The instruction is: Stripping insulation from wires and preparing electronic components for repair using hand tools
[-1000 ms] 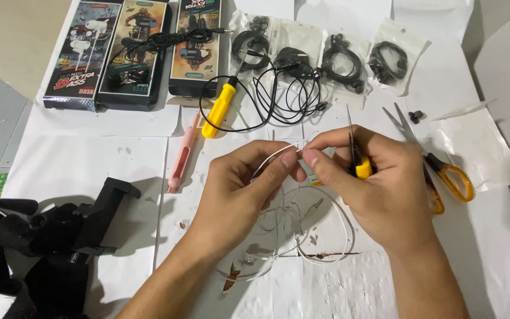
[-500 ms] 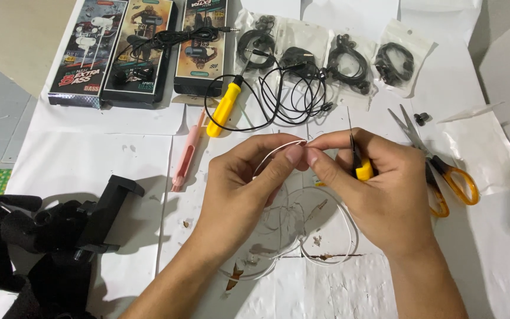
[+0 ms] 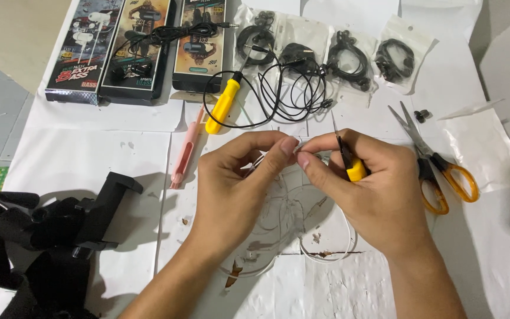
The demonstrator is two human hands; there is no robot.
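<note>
Three dark rectangular earphone boxes lie upper left; four clear plastic bags top centre-right.

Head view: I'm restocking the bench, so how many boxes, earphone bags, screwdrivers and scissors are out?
Boxes: 3
Earphone bags: 4
Screwdrivers: 2, one on the table, one in the right hand
Scissors: 1
Total: 10

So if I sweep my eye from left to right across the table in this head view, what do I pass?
Black strap mount → pink pen-like tool → yellow-handled screwdriver → left hand → right hand, gripping a small yellow-handled tool → orange-handled scissors.
</note>
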